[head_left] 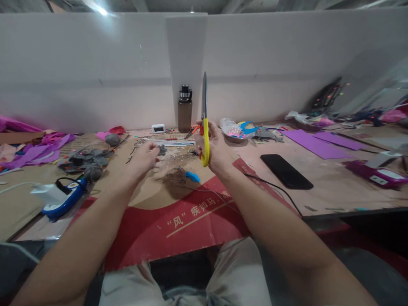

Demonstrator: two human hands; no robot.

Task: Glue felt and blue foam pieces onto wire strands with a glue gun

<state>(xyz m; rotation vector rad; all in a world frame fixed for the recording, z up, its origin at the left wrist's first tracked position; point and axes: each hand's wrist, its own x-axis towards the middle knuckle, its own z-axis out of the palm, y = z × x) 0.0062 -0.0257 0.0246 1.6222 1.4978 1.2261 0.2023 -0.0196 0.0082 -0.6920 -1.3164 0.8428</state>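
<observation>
My right hand (215, 142) grips a pair of scissors (205, 142) by its yellow handles. The blades point straight up and look closed. To its left, my left hand (147, 156) has its fingertips pinched together at a small grey fuzzy tuft (162, 149); most of the grip is hidden by the fingers. Beneath the hands lies a cardboard sheet (146, 191) with a red printed part, strewn with pale scraps. A tangle of thin brown thread (177, 176) and a small blue piece (192, 176) rest on it, nearer to me.
A brown bottle (185, 111) and a white digital clock (158, 128) stand by the back wall. On the right are a black phone (286, 171), purple sheets (314, 143) and a magenta power strip (378, 174). A blue power strip (65, 202) and grey fuzzy pieces (86, 160) lie left.
</observation>
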